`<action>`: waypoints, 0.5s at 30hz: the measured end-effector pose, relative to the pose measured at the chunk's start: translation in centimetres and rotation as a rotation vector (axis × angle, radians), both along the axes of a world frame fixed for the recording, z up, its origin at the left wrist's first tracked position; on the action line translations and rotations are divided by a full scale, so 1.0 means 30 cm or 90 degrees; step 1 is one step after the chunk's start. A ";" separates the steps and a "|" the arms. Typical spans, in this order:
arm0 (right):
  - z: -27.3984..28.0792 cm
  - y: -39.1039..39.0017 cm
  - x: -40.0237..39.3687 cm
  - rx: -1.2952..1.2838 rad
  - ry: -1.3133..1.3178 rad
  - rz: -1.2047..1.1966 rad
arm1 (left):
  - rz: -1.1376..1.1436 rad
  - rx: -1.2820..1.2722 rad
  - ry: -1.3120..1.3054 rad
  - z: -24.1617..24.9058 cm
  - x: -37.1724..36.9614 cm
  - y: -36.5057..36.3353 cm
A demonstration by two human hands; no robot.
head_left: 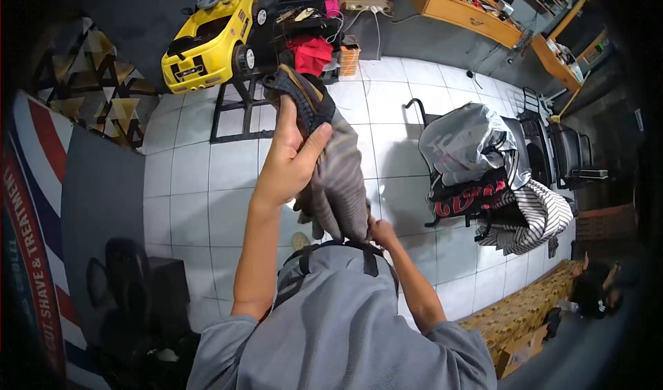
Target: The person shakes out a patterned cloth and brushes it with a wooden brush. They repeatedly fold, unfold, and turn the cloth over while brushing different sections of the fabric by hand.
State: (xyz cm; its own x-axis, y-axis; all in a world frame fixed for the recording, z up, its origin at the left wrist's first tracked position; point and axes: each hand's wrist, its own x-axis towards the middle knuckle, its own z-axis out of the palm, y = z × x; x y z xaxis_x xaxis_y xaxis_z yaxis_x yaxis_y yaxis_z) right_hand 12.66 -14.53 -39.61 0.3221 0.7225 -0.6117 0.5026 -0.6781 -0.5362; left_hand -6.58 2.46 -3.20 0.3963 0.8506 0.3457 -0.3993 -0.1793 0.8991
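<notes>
A grey-brown striped garment (340,176) hangs in front of my body, bunched lengthwise. My left hand (286,158) is raised and closed around its upper end, near a dark ribbed band (282,84), with the thumb pressing on the cloth. Lower down, close to my waist, my right hand (381,231) has its fingers curled at the garment's bottom edge. Part of those fingers is hidden. Folds conceal the garment's exact kind.
To the right, a black chair holds a clear plastic bag (459,141) and a black-and-white striped cloth (542,214). A yellow toy car (210,41) rests on a dark metal frame (238,117). Beside it is a red cloth (309,55). A wooden drawer desk (469,15) lines the wall.
</notes>
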 end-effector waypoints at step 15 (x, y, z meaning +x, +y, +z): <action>0.620 0.087 -0.229 0.282 0.416 0.066 | 0.191 0.048 0.068 -0.060 0.050 0.071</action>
